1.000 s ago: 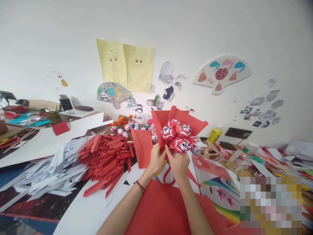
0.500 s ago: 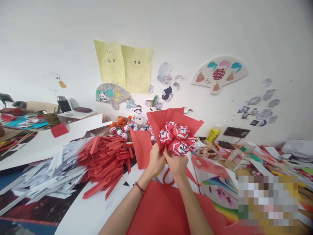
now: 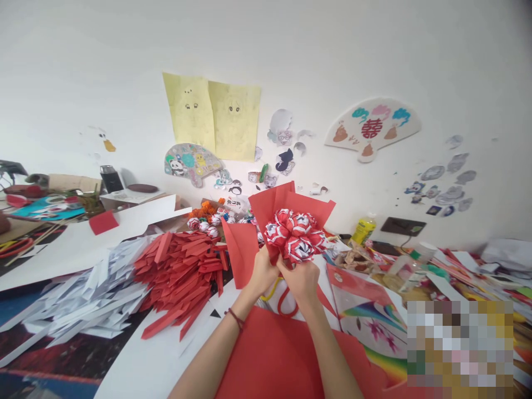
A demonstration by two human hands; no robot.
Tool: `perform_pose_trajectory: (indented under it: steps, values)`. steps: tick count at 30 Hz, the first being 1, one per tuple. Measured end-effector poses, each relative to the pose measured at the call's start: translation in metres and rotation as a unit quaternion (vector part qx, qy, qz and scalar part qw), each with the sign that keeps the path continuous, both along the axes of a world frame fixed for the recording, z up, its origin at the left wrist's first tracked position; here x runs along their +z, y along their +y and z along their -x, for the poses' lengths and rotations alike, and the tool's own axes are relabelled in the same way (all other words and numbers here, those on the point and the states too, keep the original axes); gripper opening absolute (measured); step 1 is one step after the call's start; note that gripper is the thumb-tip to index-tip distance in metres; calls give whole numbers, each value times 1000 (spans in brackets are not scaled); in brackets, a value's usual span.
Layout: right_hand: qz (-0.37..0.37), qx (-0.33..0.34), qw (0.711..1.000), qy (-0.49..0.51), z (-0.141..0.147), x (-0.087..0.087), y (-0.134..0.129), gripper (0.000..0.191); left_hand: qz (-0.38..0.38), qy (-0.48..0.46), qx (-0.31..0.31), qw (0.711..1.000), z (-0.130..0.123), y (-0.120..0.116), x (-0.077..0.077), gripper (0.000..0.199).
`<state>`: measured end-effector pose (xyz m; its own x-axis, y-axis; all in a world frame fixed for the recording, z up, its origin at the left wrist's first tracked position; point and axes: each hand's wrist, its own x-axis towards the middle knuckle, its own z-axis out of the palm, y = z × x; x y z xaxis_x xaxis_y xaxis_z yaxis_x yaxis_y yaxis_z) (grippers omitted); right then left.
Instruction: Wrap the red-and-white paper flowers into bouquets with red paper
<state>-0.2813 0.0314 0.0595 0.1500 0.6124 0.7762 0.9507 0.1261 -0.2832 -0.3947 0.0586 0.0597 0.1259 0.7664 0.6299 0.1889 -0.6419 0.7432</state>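
Both my hands meet at the base of a bouquet of red-and-white paper flowers (image 3: 300, 247), which stands upright against a folded red paper wrap (image 3: 272, 204). My left hand (image 3: 265, 271) is closed on the lower left of the wrap. My right hand (image 3: 300, 281) is closed at the bouquet's base, its thumb near my left fingers. Under my hands are a red loop and a yellow loop (image 3: 286, 302). A large red sheet (image 3: 270, 354) lies beneath my forearms, and another red paper piece (image 3: 241, 249) stands left of my left hand.
Red paper strips (image 3: 183, 274) and white paper strips (image 3: 95, 293) are heaped at the left. Behind them lies a white sheet (image 3: 141, 216). A yellow-labelled bottle (image 3: 363, 230) stands near the wall. Paper scraps and a clear plastic bottle (image 3: 405, 266) are at the right.
The flowers have shifted slightly left and tilted towards me, and the right part of the red wrap has moved inward. Both hands keep their hold in nearly the same place.
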Motion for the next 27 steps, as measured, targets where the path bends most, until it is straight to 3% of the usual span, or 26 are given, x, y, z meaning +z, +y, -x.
perform_pose_trajectory:
  steps: [7,14,18,23,27]
  values:
    - [11,45,999,6,-1,4,-2,31,17,11,-24,1000,4,0,0,6]
    - [26,79,997,-8,-6,4,-2,33,49,-92,-33,994,2,3,-2,19]
    - [42,142,986,70,-11,5,2,29,61,-142,-46,987,2,4,-2,20]
    - [21,232,933,273,-24,5,11,36,84,-162,-41,982,4,5,-3,20]
    - [90,337,849,398,-31,1,17,46,111,-166,-50,979,5,9,-8,21]
